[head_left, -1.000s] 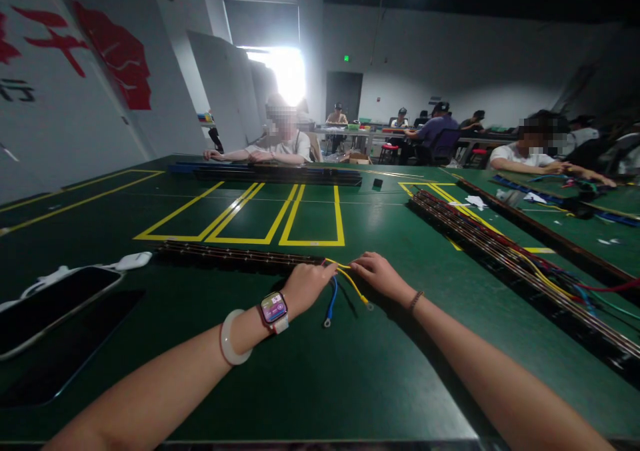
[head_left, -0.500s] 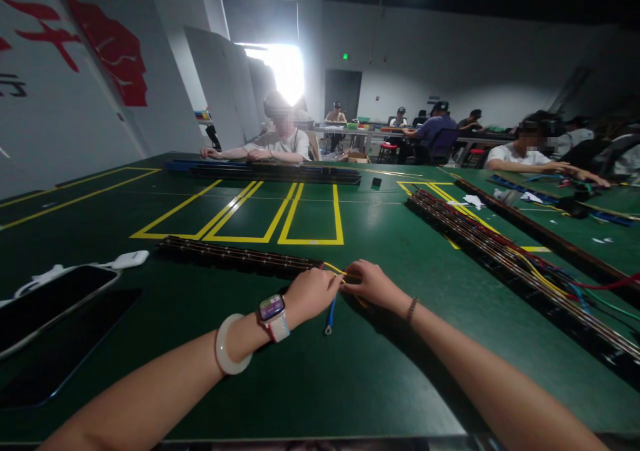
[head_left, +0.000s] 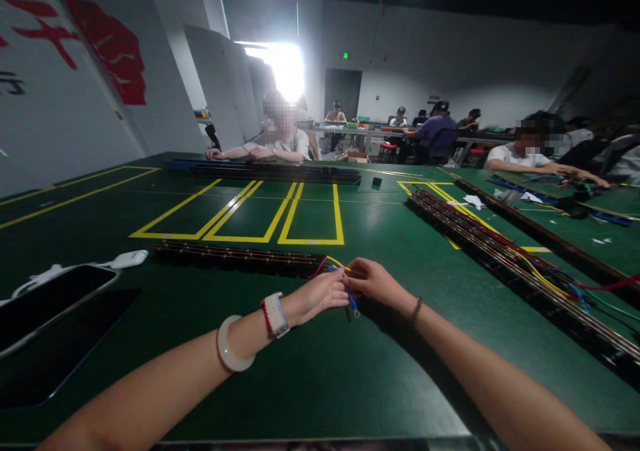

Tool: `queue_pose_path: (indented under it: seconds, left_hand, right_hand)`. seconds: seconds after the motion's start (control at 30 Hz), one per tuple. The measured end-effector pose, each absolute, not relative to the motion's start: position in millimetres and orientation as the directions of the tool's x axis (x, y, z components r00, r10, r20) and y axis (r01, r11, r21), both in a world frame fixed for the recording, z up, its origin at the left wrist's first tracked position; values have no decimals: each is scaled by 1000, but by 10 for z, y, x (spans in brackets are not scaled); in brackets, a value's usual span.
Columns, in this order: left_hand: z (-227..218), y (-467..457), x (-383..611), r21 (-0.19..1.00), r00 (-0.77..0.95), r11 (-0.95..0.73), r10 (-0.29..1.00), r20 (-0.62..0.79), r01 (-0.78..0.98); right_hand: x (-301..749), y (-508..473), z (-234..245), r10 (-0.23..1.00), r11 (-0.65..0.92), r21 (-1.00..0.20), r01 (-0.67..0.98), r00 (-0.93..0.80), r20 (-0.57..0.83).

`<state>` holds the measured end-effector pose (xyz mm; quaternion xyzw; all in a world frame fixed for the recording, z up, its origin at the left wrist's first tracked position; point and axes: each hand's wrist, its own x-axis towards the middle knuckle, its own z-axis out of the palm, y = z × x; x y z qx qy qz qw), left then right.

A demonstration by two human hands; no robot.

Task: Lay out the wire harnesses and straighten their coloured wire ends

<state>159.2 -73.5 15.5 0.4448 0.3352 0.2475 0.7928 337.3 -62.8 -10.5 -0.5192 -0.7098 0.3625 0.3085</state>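
A long dark terminal strip [head_left: 240, 256] lies across the green table [head_left: 320, 371] in front of me. Short yellow, red and blue wires [head_left: 334, 268] come off its right end. My left hand [head_left: 320, 296], with a watch and a pale bangle on the wrist, has turned palm-up and its fingers pinch the blue wire [head_left: 353, 302] near its metal lug. My right hand [head_left: 375, 281] is curled, fingertips meeting the left hand's at the wire ends by the strip's end.
Two dark phones [head_left: 50, 301] and a white cable piece [head_left: 127, 259] lie at the left. A second long strip with coloured wires [head_left: 505, 254] runs along the right. Yellow taped boxes [head_left: 280, 218] mark the middle. Other people sit at tables behind.
My left hand has rolled palm-up and moved a little right. The blue wire, which hung loose below my hands, is now pulled up between the fingertips. A red wire shows by the strip.
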Motion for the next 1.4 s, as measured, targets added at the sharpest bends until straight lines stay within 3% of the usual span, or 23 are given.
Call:
queue_pose_path:
  seconds: [0.13,0.27,0.37,0.53,0.63,0.7,0.8,0.9,0.97,1.07,1.27,1.4]
  left_hand:
    - [54,-710,1609,831,680,525,678,-277,-185]
    - [-19,-721,1632,786,692,554,681,-239,-274]
    - [-52,-738,1654,762,692,555,693,-202,-333]
    - [-109,-723,1684,734,635,540,748,-193,-413]
    - [-129,-705,1691,735,603,541,765,-227,-409]
    - [-129,-699,1691,736,589,537,774,-235,-413]
    - [-112,-697,1683,730,591,538,773,-230,-421]
    - [-90,-696,1663,723,617,554,754,-226,-412]
    - [-79,-695,1649,731,636,558,739,-223,-392]
    - [-69,-697,1636,746,643,550,734,-217,-376]
    - [-66,-707,1644,735,639,563,733,-232,-378]
    - [-69,-704,1637,742,644,560,729,-231,-369]
  right_hand:
    - [3320,-666,-78,963,237,-824,514,-239,128]
    - [3274,-721,-35,947,320,-714,623,-203,248]
    - [3246,-759,-18,917,386,-559,734,-239,319]
    - [3148,-835,-4,845,490,-173,854,-416,337]
    - [3096,-887,21,817,522,-82,849,-469,335]
    - [3093,-912,54,801,553,-115,826,-488,348]
    - [3143,-920,122,807,574,-280,769,-475,351]
    - [3232,-890,195,861,502,-477,722,-366,352]
    - [3296,-860,234,890,443,-540,716,-276,363]
    - [3371,-831,267,908,409,-512,755,-282,310]
    - [3425,-828,261,924,328,-442,835,-381,-33]
    - [3483,-758,244,938,326,-372,869,-345,16]
